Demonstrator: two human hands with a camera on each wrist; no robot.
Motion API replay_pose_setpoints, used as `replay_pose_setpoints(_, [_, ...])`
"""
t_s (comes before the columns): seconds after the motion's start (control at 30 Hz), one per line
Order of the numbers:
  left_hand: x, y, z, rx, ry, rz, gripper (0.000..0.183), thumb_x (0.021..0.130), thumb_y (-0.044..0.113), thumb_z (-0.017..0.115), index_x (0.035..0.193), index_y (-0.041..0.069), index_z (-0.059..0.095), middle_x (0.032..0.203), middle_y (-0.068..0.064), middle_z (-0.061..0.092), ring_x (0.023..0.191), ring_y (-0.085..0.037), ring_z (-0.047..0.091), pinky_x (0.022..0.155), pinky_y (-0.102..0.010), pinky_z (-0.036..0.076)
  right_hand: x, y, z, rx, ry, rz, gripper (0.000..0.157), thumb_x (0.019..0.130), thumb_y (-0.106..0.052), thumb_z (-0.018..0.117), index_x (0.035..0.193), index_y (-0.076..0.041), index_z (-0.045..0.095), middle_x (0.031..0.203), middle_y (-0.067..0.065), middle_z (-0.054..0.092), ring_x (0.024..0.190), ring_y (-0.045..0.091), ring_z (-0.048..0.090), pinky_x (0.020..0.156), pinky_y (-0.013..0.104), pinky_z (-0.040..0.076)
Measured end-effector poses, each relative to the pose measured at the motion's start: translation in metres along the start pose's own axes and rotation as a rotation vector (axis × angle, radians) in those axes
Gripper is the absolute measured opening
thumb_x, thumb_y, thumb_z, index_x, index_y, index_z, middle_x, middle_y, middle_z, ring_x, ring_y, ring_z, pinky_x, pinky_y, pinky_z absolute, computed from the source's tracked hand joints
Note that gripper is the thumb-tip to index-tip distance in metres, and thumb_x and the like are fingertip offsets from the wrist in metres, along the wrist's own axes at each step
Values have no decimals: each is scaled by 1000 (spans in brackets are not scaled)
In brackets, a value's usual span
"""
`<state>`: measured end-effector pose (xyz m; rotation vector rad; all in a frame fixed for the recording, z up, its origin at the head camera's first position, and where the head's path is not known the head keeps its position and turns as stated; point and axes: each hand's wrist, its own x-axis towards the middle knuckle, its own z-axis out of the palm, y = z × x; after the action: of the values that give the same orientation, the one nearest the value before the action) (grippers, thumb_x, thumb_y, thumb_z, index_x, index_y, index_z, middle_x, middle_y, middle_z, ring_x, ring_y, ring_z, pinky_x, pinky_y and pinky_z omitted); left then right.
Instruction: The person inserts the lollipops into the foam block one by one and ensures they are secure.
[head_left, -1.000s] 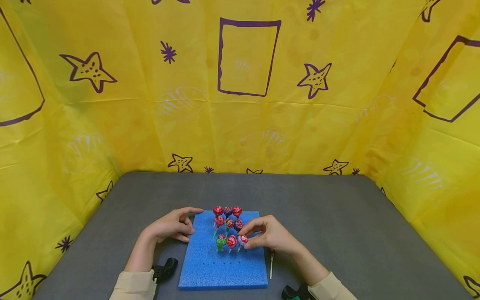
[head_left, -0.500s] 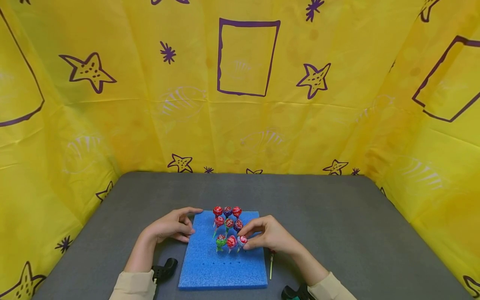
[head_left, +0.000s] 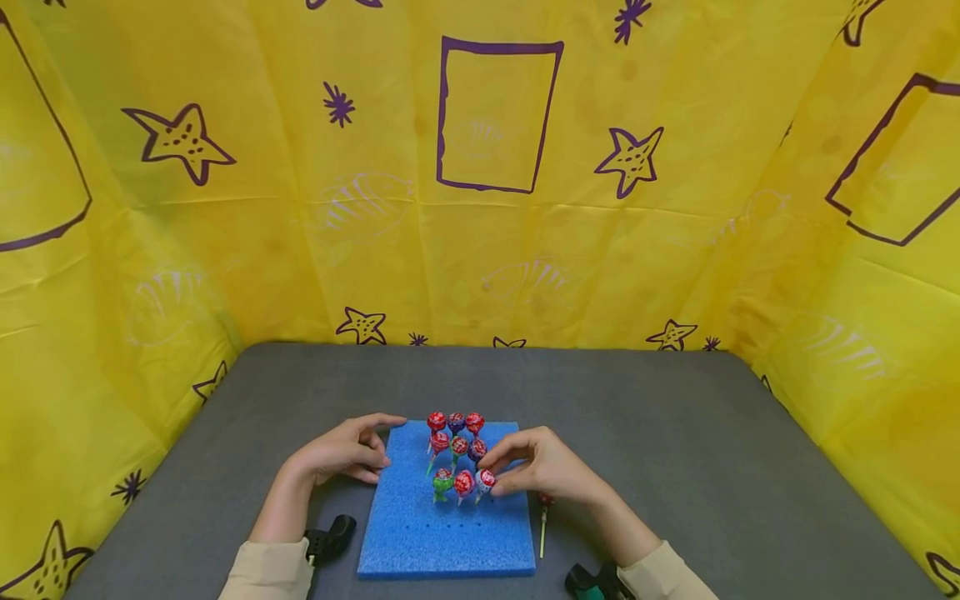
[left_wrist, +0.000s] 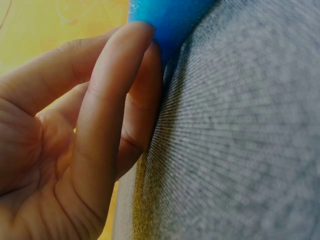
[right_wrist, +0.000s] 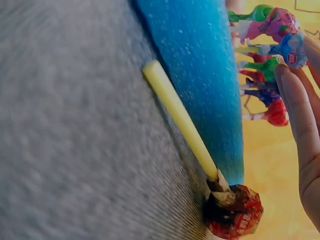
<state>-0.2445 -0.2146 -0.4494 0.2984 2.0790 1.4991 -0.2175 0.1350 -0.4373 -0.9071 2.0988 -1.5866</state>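
My right hand [head_left: 551, 468] is at the light blue lollipop [head_left: 485, 481], its thumb and index fingertips right at the candy's edge with the fingers loosely bent. That lollipop stands in the blue foam board [head_left: 450, 554] at the right end of the nearest row, beside a pink one [head_left: 464, 483] and a green one [head_left: 442, 481]. Two more rows of red and purple lollipops [head_left: 456, 422] rise behind. My left hand [head_left: 345, 450] rests at the board's left edge, index finger stretched to the far corner. In the left wrist view its fingertips [left_wrist: 142, 35] touch the foam.
A loose lollipop [right_wrist: 234, 212] with a dark red wrapper and yellow stick lies on the grey table [head_left: 645, 417] along the board's right side. A row of small holes [head_left: 448, 526] runs across the board's near part. Yellow patterned cloth [head_left: 315, 275] encloses the table.
My right hand has shifted very slightly to the right, while the light blue lollipop stays upright in place. The left hand and the board have not moved.
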Motion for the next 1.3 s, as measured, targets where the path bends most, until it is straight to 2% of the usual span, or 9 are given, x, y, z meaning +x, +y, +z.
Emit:
replay_pose_setpoints(0.23, [1, 1, 0, -2, 1, -4, 69, 89, 7, 68, 151, 6, 37, 88, -11, 60, 72, -17, 65, 65, -32, 62, -4, 0, -7, 25, 12, 1, 33, 82, -9, 79, 110, 5, 70, 107, 25, 72, 97, 16, 74, 84, 30, 62])
replay_pose_setpoints(0.33, [1, 1, 1, -1, 2, -2, 69, 89, 7, 68, 151, 6, 37, 88, -11, 60, 73, -17, 65, 65, -32, 62, -5, 1, -11, 11, 22, -5, 32, 82, -6, 78, 110, 7, 70, 107, 26, 71, 97, 25, 74, 84, 29, 62])
replay_pose_setpoints(0.5, [1, 1, 1, 2, 1, -2, 69, 89, 8, 68, 151, 6, 37, 88, -11, 59, 73, -17, 65, 65, -32, 62, -11, 2, -20, -13, 49, 13, 28, 82, -3, 77, 108, 3, 71, 107, 27, 71, 97, 39, 72, 81, 28, 62])
replay_pose_setpoints(0.6, [1, 0, 0, 0, 2, -4, 69, 89, 8, 68, 151, 6, 37, 88, -11, 60, 73, -17, 66, 65, -31, 62, -16, 3, -26, -27, 62, 40, 27, 82, -3, 77, 107, 3, 71, 106, 27, 71, 94, 35, 73, 80, 27, 62])
replay_pose_setpoints(0.77, [1, 0, 0, -3, 0, -6, 70, 89, 8, 68, 151, 6, 36, 88, -11, 60, 73, -17, 66, 65, -31, 62, -22, 8, -38, -43, 57, 81, 29, 82, -8, 78, 107, 6, 70, 105, 29, 71, 87, 15, 75, 79, 27, 62])
replay_pose_setpoints(0.83, [1, 0, 0, -3, -2, -6, 70, 89, 8, 68, 151, 6, 36, 88, -11, 60, 73, -17, 66, 65, -31, 62, -24, 11, -41, -49, 53, 90, 28, 82, -9, 78, 106, 4, 70, 105, 29, 71, 88, 15, 75, 80, 26, 62])
replay_pose_setpoints(1.03, [0, 0, 0, -2, -3, -5, 70, 89, 8, 68, 151, 6, 36, 88, -11, 60, 73, -16, 66, 66, -31, 62, -29, 18, -49, -54, 19, 107, 26, 82, -8, 78, 105, 2, 71, 106, 27, 71, 95, 28, 74, 82, 24, 61])
replay_pose_setpoints(1.3, [1, -1, 0, -1, -6, 0, 70, 89, 9, 68, 151, 6, 36, 88, -11, 59, 74, -17, 65, 66, -32, 63, -35, 31, -59, -12, -46, 121, 30, 82, -7, 78, 108, 6, 70, 109, 31, 69, 93, 17, 73, 85, 23, 60])
